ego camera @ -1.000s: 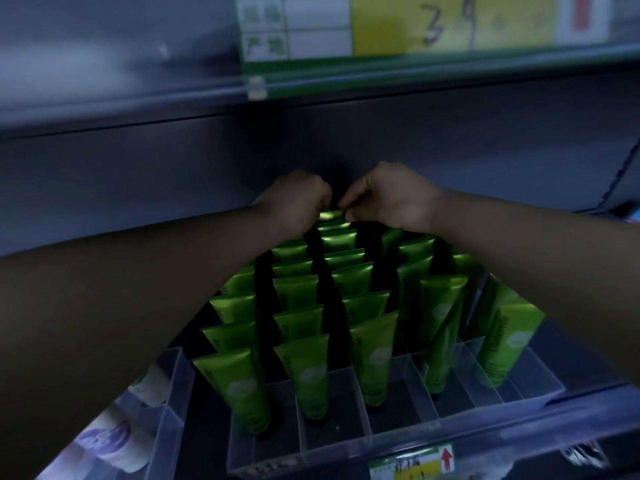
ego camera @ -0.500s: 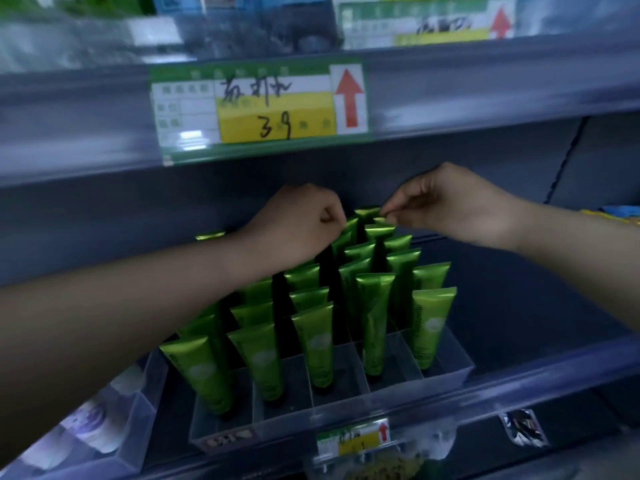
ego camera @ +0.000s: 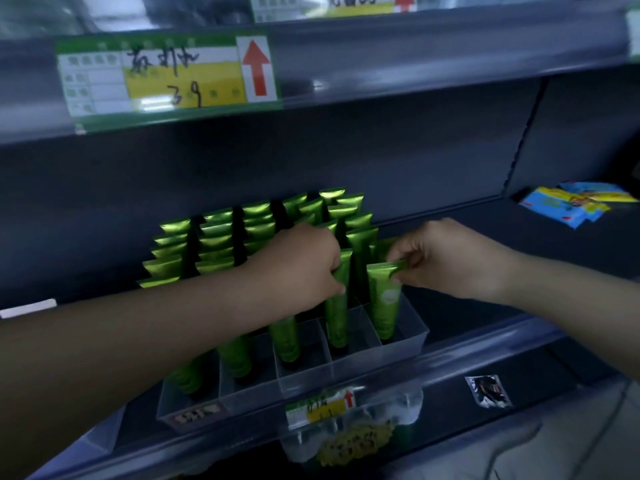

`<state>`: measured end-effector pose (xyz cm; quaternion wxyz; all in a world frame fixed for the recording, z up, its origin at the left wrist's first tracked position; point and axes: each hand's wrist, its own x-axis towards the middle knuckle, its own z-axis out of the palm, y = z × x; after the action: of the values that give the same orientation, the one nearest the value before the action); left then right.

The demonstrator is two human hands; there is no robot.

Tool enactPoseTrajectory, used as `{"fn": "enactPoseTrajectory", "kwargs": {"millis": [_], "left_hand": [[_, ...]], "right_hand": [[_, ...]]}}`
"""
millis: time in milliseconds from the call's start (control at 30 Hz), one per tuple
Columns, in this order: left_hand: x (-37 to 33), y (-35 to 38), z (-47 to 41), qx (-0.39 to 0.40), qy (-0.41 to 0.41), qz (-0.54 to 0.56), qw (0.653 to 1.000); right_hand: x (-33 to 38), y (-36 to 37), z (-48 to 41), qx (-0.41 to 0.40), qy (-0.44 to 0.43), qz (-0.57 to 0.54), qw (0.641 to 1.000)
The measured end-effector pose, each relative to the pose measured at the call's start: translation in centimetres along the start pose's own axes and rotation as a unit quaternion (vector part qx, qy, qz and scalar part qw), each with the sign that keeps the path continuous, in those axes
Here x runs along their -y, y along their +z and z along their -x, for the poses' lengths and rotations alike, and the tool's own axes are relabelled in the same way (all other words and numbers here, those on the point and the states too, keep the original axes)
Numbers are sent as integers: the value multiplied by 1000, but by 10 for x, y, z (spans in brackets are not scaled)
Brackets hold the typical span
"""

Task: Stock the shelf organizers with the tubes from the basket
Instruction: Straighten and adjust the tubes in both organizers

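On the middle shelf [ego camera: 485, 355], a divided organizer [ego camera: 349, 372] sat at the front edge, its lanes running back toward the rear wall and filled with upright tubes [ego camera: 221, 233] in rows. My left hand [ego camera: 298, 268] reached across the lanes and gripped the front tube [ego camera: 337, 306] in the second lane from the right; my right hand [ego camera: 450, 259] pinched the top of the tube [ego camera: 384, 299] in the rightmost lane, just beside it. Flat packets [ego camera: 571, 206] lay well apart at the far right. A price tag [ego camera: 166, 76] hung on the shelf above, another [ego camera: 320, 407] below the organizer.
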<state>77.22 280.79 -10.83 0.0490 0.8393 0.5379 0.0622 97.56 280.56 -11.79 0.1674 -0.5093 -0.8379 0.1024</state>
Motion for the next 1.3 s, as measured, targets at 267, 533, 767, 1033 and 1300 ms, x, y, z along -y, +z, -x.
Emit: {"fn": "enactPoseTrajectory", "kwargs": {"millis": [267, 533, 767, 1033, 1300], "left_hand": [[7, 4, 2, -16, 9, -10, 1000], [9, 8, 8, -36, 58, -58, 996], [12, 7, 10, -35, 72, -80, 994], [19, -21, 5, -65, 47, 11, 997], [31, -30, -30, -60, 23, 5, 998]], "right_hand": [[-1, 2, -1, -31, 34, -62, 997], [-2, 6, -5, -28, 37, -70, 996], [0, 5, -6, -18, 36, -70, 997], [19, -13, -26, -66, -3, -105, 992], [41, -4, -53, -5, -13, -45, 999]]}}
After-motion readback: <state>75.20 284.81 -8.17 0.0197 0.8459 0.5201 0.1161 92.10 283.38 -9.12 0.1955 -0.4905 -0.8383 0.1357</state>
